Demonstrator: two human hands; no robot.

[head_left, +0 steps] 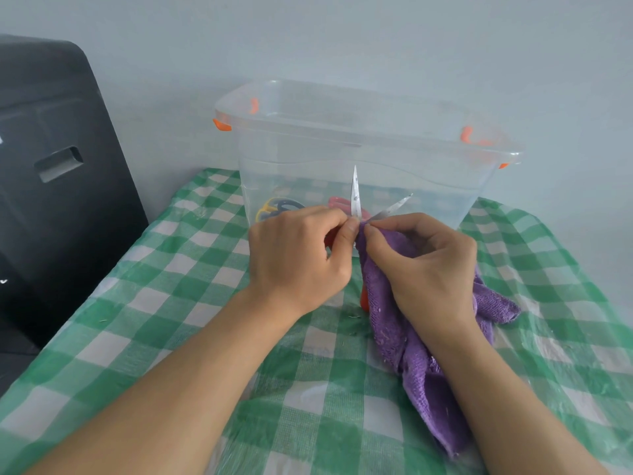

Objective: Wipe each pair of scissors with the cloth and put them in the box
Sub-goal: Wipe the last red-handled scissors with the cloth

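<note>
2 hands [298, 255] gripping open scissors [356, 197] and purple cloth [411, 354], clear box [342, 138] behind

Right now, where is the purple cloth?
In the head view the purple cloth is right of centre, pinched in the right hand against the open scissors, and trailing onto the checked tablecloth before the clear box.
</note>
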